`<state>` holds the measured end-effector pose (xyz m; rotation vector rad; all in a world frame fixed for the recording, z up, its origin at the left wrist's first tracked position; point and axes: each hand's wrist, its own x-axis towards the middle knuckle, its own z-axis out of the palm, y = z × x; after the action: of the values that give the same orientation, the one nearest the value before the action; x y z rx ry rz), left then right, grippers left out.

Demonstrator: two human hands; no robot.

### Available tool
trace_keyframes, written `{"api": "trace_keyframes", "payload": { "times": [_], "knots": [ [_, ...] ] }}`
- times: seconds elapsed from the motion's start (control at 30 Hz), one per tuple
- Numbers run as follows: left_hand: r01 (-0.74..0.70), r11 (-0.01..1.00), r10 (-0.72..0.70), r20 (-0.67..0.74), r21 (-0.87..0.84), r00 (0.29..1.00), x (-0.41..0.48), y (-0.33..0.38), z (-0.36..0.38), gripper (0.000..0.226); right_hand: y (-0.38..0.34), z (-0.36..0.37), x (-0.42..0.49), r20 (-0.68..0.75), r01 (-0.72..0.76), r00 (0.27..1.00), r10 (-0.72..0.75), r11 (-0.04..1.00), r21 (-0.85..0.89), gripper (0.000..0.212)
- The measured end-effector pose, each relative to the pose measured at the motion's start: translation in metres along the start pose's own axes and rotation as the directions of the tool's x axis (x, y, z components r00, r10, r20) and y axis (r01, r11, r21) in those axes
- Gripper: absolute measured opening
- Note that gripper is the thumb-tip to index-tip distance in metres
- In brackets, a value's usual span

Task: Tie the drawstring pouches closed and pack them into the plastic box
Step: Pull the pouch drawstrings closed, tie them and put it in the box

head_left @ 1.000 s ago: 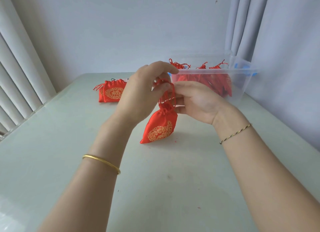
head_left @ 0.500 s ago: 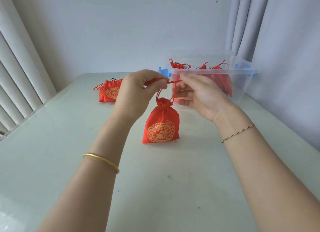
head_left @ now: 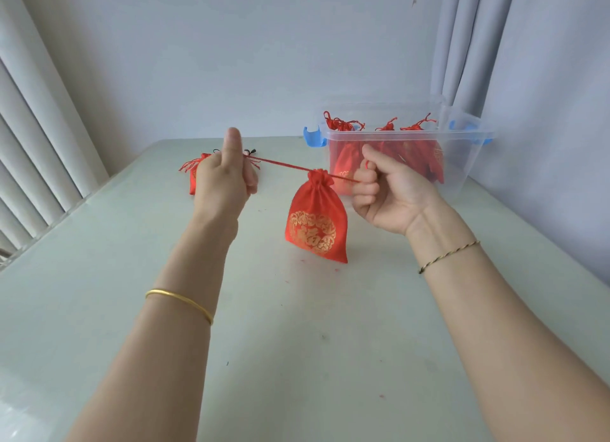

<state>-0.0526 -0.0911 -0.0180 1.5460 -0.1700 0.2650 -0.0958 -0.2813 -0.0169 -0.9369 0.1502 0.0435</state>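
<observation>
A red drawstring pouch with a gold emblem hangs between my hands, its bottom corner touching the table. Its neck is gathered tight. The red drawstring runs taut to both sides. My left hand grips the left end with the thumb pointing up. My right hand grips the right end in curled fingers. The clear plastic box with blue latches stands behind my right hand and holds several red pouches with their cords sticking up.
A small pile of red pouches lies on the table behind my left hand, partly hidden by it. The pale green table meets a wall at the back. Curtains hang at the right, blinds at the left.
My hands have pulled apart sideways, drawing the cord taut and cinching the pouch's neck. The pouch has shifted slightly right and hangs from the string.
</observation>
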Motion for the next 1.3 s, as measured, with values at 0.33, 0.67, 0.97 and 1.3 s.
{"api": "trace_keyframes", "payload": {
  "times": [0.33, 0.67, 0.97, 1.3],
  "knots": [
    [0.188, 0.912, -0.041, 0.376, -0.364, 0.926, -0.015, 0.02, 0.016, 0.047, -0.001, 0.001, -0.003, -0.098, 0.075, 0.99, -0.097, 0.976, -0.205, 0.037],
    [-0.147, 0.941, -0.045, 0.547, 0.304, 0.836, -0.027, 0.022, 0.023, 0.015, 0.0, 0.026, -0.013, 0.076, 0.306, 0.95, -0.304, 0.851, -0.426, 0.031],
    [0.021, 0.992, -0.085, 0.52, 0.127, 0.85, -0.024, 0.02, 0.02, 0.024, 0.006, 0.031, -0.016, 0.1, 0.3, 0.946, -0.31, 0.71, -0.637, 0.021],
    [0.065, 0.994, -0.085, 0.268, 0.084, 0.96, -0.02, 0.018, 0.022, 0.015, 0.016, 0.031, -0.012, 0.354, 0.498, 0.821, -0.447, 0.26, -0.827, 0.024]
  ]
}}
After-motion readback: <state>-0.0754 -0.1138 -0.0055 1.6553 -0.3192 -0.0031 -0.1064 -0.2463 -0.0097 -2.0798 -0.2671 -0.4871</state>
